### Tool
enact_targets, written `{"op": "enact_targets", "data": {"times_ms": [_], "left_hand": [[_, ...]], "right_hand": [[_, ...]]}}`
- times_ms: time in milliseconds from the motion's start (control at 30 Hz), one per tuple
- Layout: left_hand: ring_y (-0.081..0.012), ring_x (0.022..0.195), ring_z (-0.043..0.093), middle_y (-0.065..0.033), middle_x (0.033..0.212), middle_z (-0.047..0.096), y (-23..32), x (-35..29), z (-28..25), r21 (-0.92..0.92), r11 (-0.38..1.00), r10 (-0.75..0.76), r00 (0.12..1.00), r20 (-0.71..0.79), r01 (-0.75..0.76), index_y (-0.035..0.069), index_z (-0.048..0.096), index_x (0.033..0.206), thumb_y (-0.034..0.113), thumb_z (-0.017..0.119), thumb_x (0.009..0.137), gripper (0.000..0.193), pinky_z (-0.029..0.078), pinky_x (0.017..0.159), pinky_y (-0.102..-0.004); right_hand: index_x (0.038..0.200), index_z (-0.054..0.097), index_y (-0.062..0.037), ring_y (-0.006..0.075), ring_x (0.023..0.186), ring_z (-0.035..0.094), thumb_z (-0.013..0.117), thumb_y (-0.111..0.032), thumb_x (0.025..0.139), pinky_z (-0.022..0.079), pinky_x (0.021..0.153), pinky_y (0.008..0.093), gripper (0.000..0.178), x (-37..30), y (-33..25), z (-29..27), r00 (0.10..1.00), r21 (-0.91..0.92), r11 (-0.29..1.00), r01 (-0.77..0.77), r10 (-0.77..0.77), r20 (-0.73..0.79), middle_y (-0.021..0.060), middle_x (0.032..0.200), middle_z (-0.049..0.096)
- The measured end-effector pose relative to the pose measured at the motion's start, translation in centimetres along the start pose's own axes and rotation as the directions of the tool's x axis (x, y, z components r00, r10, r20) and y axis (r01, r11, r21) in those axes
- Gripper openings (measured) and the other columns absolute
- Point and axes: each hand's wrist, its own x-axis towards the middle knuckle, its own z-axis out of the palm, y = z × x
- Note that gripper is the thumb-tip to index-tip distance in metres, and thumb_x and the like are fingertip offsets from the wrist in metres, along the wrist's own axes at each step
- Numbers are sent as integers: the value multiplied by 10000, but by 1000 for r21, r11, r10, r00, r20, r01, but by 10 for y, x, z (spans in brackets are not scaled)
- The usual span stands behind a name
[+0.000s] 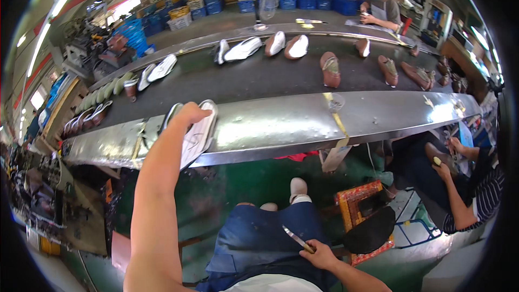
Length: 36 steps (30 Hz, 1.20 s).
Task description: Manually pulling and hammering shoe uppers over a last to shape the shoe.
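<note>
The right hand is above the blue garment, at the near right. Its fingers are closed around the handle of a knife; the blade points far left. The left hand reaches the counter. Its thumb rests on a white shoe at the left; whether the fingers grip cannot be determined. On the far side, a dark belt carries shoes.
</note>
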Motion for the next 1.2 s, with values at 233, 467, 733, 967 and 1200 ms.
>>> {"op": "enact_targets", "data": {"times_ms": [233, 467, 733, 967, 1200], "left_hand": [[-309, 1109, 680, -183, 1268, 686, -27, 70, 10, -319, 948, 80, 969, 235, -1, -1, 612, 1357, 505, 743, 865, 718, 510, 968, -420], [-285, 1170, 635, -180, 1295, 652, 9, -58, -6, -427, 876, 204, 974, -94, -225, 21, 545, 1414, 347, 758, 897, 647, 480, 1025, -384], [-203, 1231, 559, -119, 1397, 529, 0, -285, 100, -867, 80, 245, 853, -461, -491, -1, 348, 1545, 375, 820, 829, 937, 432, 1073, -358], [-145, 1188, 536, -55, 1302, 560, -4, -343, 200, -981, 2, 361, 915, -182, -196, 110, 340, 1566, 131, 696, 966, 697, 418, 1055, -315], [-158, 1240, 510, -52, 1363, 494, -4, -353, 195, -982, 17, 385, 908, -166, -186, 126, 414, 1501, 184, 670, 1000, 565, 407, 1085, -327]], "right_hand": [[1239, 633, -44, 327, 984, 711, 781, -406, 874, 544, 882, 389, 535, 17, -23, -11, 999, 49, 999, 1, 1, -51, 191, 1050, 715], [1190, 636, -25, 265, 903, 686, 778, -371, 877, 530, 841, 368, 487, 27, -22, -16, 994, 83, 996, 12, -4, -106, 155, 988, 700], [1192, 614, -38, 184, 861, 650, 716, -255, 928, 523, 795, 343, 357, -18, -56, -31, 966, 136, 958, 251, -239, -102, 105, 943, 680], [1205, 602, 31, 145, 823, 678, 605, -191, 1009, 549, 779, 313, 296, -55, -113, -23, 955, 143, 971, 193, -219, 199, 86, 964, 717], [1287, 602, -5, 133, 853, 646, 570, -199, 1027, 519, 805, 290, 326, -42, -133, -11, 879, 125, 946, 298, -323, 351, 64, 1005, 709]]}}
